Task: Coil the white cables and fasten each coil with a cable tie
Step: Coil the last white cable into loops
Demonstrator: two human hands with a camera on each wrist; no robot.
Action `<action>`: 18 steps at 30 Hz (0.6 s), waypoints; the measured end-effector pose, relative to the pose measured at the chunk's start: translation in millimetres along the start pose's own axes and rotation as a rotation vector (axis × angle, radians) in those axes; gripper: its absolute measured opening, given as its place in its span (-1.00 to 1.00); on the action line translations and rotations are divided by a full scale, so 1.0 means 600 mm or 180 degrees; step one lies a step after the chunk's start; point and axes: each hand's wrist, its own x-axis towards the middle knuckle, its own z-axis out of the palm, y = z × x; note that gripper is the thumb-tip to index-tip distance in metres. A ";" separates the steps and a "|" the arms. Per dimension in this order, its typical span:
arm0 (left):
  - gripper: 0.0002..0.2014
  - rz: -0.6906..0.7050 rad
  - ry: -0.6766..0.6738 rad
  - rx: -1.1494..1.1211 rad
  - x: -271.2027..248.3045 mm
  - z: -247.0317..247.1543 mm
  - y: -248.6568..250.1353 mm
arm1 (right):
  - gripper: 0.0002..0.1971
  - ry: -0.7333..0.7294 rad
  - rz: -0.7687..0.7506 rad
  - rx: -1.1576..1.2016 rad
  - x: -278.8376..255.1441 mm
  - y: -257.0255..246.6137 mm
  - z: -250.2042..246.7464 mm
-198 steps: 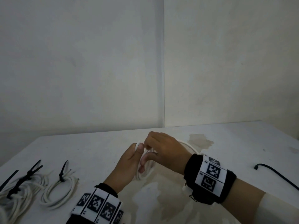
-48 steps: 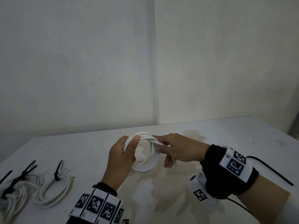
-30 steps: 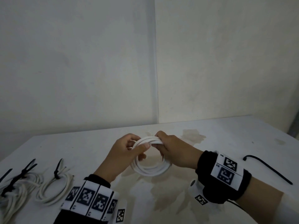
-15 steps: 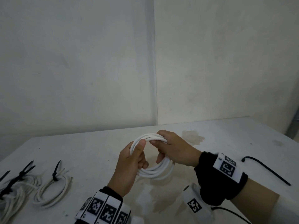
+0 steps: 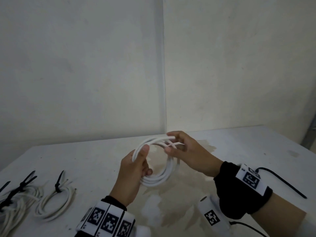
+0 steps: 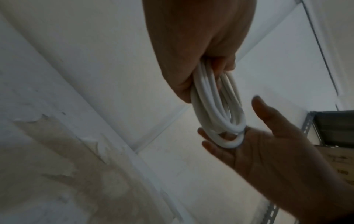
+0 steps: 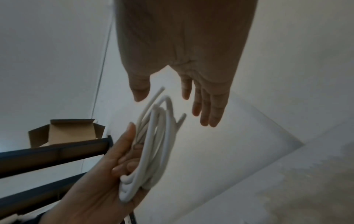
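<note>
Gripping the white coil [image 5: 159, 170] in my curled left hand [image 5: 135, 170] above the bench [image 5: 85, 161], I am spreading my right fingers [image 5: 171, 134] loosely by its free ends. With nothing pinching those ends, the loops may be springing apart before I reach the black cable tie [image 5: 282, 183] beyond my right wrist.

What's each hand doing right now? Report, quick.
Left hand: grips the white cable coil.
Right hand: open, fingers straight beside the coil's loose ends.
</note>
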 end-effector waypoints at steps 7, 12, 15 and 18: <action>-0.67 0.0125 0.0242 -0.0166 0.005 -0.013 0.007 | -0.92 -0.0109 0.0258 0.0558 -0.013 0.010 0.009; -0.68 0.0071 0.0084 -0.0147 0.001 -0.015 0.000 | -0.87 0.0196 -0.0116 0.0203 -0.010 0.011 0.023; -0.68 0.0063 0.0074 -0.0095 -0.001 -0.018 -0.002 | -0.84 0.0242 -0.0123 0.0172 -0.008 0.012 0.024; -0.68 0.0064 0.0051 0.0076 0.000 -0.020 -0.002 | -0.84 0.0045 0.0063 0.0373 -0.010 0.013 0.018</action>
